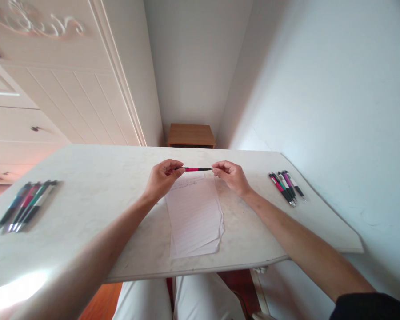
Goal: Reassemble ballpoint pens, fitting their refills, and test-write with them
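A red pen with a black grip (197, 169) is held level above the far end of some lined paper. My left hand (165, 178) pinches its clip end, covering part of that end. At the other end, the fingers of my right hand (231, 174) close on the silvery tip. Beneath lie several torn-edged lined sheets (195, 218), with handwriting along the top edge.
Several pens (28, 204) lie in a group on the left of the white table (106, 178), and another group of pens (286, 186) on the right. A wooden box-like stand (191, 134) is beyond the far edge. A white cabinet (63, 84) rises at left, a wall (336, 111) at right.
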{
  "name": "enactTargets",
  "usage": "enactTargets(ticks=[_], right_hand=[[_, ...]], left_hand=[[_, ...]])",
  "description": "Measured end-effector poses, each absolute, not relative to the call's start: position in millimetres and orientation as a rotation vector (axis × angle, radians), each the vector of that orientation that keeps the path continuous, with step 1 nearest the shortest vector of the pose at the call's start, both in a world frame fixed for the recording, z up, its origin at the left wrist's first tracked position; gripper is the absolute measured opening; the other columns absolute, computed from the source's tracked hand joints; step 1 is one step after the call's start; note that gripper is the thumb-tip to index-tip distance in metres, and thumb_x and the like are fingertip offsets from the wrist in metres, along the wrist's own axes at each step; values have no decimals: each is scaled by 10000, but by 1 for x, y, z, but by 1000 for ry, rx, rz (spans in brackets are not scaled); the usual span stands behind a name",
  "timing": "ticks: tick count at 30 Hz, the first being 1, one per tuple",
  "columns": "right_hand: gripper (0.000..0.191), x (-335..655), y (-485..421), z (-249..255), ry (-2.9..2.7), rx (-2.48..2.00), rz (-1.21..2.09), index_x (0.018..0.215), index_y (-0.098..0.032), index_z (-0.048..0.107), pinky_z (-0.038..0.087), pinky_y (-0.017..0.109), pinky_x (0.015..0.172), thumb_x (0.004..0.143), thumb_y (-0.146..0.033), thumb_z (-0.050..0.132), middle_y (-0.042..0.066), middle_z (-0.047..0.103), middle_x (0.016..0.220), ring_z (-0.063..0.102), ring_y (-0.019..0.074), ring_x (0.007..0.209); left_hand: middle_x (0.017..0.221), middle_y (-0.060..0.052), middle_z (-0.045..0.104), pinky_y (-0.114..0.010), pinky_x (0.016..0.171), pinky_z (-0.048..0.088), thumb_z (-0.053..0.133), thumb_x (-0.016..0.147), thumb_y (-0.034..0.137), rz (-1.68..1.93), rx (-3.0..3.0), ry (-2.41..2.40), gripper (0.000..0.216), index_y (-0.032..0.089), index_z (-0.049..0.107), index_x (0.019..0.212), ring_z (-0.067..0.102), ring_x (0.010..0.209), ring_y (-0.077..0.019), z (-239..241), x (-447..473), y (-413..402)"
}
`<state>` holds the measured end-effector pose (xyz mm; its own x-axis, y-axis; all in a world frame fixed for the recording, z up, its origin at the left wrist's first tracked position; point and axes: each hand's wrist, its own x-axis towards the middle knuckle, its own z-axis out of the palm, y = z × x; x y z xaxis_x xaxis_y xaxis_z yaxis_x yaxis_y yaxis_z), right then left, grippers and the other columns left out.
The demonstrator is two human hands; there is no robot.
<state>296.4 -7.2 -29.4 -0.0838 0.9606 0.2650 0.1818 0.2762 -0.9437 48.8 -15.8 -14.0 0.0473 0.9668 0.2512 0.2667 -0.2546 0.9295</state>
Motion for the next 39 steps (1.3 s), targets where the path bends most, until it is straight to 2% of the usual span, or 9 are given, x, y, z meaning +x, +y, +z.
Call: enactTargets(ticks=[5, 12, 17, 22, 26, 30, 34, 39], right_hand=[[304, 296, -10, -28, -1555, -1116, 909, 863, -175, 696, 502, 303, 674, 738, -451, 720, 35, 687, 754, 621, 165, 688], [204, 294, -18, -25, -1778, -1109, 690, 865, -188, 694, 495, 314, 726, 819, -382, 651, 54, 702, 861, 627, 181, 772], [206, 293, -18, -23, -1734, -1139, 699, 858, -185, 665, 489, 298, 715, 841, -385, 618, 47, 692, 859, 624, 175, 772], [206, 293, -18, -22, -1682, -1126, 729, 857, -183, 641, 476, 287, 690, 839, -386, 611, 39, 669, 828, 604, 163, 733], [191, 292, -19, -22, -1683, -1101, 757, 855, -184, 633, 475, 285, 691, 831, -373, 619, 35, 659, 826, 597, 161, 734], [186, 293, -19, -22, -1673, -1102, 759, 860, -184, 629, 476, 283, 693, 829, -368, 619, 29, 652, 815, 593, 158, 725], [177, 294, -18, -23, -1677, -1110, 761, 852, -188, 620, 473, 283, 687, 836, -363, 607, 15, 633, 767, 586, 154, 697], [172, 292, -20, -22, -1744, -1104, 710, 838, -189, 610, 469, 286, 693, 855, -358, 583, 13, 618, 744, 579, 154, 688]], left_hand=[[823, -61, 723, -280, 669, 480, 720, 734, 402, 1212, 1628, 1335, 306, 151, 733, 909, 616, 707, -162, -11, 49, -17], [760, -40, 709, -255, 614, 461, 729, 728, 391, 1234, 1629, 1351, 272, 163, 747, 875, 586, 651, -141, -10, 48, -17], [719, -41, 688, -254, 580, 453, 739, 722, 447, 1207, 1572, 1271, 323, 150, 743, 850, 572, 623, -136, -10, 49, -18], [757, -64, 690, -270, 630, 490, 729, 734, 474, 1205, 1371, 1079, 373, 121, 731, 853, 583, 639, -123, -9, 50, -17], [937, -104, 729, -306, 711, 527, 820, 647, 386, 1202, 1202, 975, 451, 127, 696, 996, 646, 747, -150, -10, 49, -17], [995, -118, 727, -336, 797, 534, 855, 601, 299, 1162, 1194, 956, 506, 116, 674, 1036, 673, 848, -180, -12, 47, -16], [960, -102, 724, -363, 827, 532, 857, 587, 303, 1145, 1259, 1033, 503, 116, 679, 1019, 677, 863, -199, -15, 46, -15], [874, -69, 710, -349, 755, 529, 811, 617, 330, 1073, 1485, 1207, 417, 143, 697, 972, 664, 811, -207, -20, 47, -13]])
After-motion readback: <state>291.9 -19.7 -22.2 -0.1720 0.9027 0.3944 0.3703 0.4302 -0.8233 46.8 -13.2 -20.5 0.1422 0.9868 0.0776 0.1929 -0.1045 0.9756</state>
